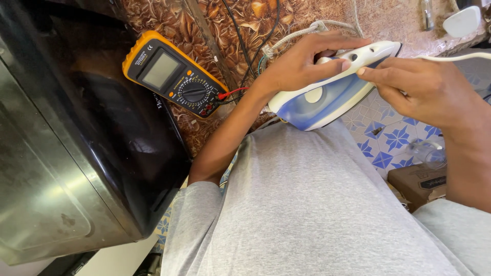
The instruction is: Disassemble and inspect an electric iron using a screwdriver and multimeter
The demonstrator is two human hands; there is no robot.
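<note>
White-and-blue plastic clothes iron [327, 89] held in both hands above a grey-shirted lap.

Left hand [302, 64] wraps over the iron's handle, fingers curled on top and thumb pressed along its side; right hand [419, 87] pinches the rear end, fingers narrow, where the white cord [455, 57] leaves it. Just left, on the brown leaf-patterned tabletop [215, 20], lies a yellow-cased black multimeter [174, 76] with red and black leads [232, 93] plugged in. A dark glossy appliance [76, 153] fills the left side; blue-patterned floor tiles [383, 138] show below the iron.
</note>
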